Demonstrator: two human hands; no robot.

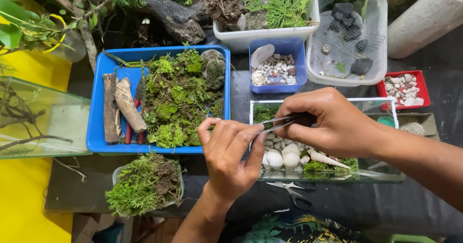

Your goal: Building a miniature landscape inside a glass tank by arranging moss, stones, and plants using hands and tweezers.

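While the right hand (333,125) pinches a pair of slim metal tweezers (276,124) near their back end, the left hand (231,151) meets their tips, its thumb and forefinger closed together on the points. Whether anything sits between those tips cannot be told. Both hands hover over the near left corner of a small glass tank (391,109) with a white rim, which stands on the dark worktop (424,199). Inside the tank lie white shells (283,158), a long spiral shell (328,159), pale pebbles and patches of green moss (264,113).

Just in front of the tank, a pair of scissors (294,195) lies flat on the worktop. Left of the hands, a blue tray (96,103) carries a heap of moss, a grey stone and a few pieces of driftwood (126,105). Nearer the worktop's edge sits a small bowl (144,184) piled with moss.

Behind the tank stand a small blue tub (277,67) of pebbles and shells, a clear plastic tub (347,40) with mesh and dark stones, and a red tub (404,88) of pale pebbles. A white planter box (270,33) with ferny greenery is farther back, beside a dark log (169,14). At the far left an empty-looking glass tank (43,117) rests over a yellow surface (24,195).
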